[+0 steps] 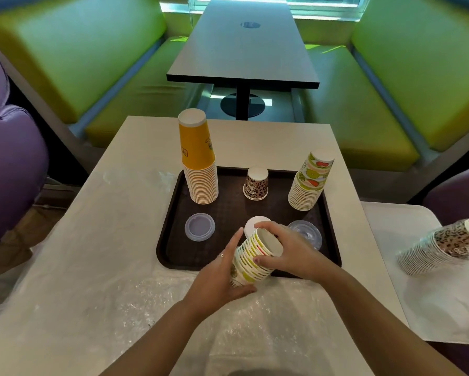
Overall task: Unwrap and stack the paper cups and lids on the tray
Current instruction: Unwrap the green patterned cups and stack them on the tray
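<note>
A short stack of fruit-print paper cups [251, 260] lies tilted over the near edge of the dark brown tray [173, 213]. My right hand [287, 249] grips its open end with curled fingers and thumb. My left hand [222, 278] cradles its base, fingers straight. On the tray stand a tall yellow cup stack [199, 158], a single leopard-print cup [256, 183], and a fruit-print cup stack [310, 183]. Two clear lids [199, 227] [307, 232] and a white lid [255, 222] lie flat on the tray.
Clear plastic wrap [227, 321] is spread over the near part of the beige table. A wrapped leopard-print cup stack [444, 245] lies on its side on a white surface at the right. Green booth seats and a dark table are beyond.
</note>
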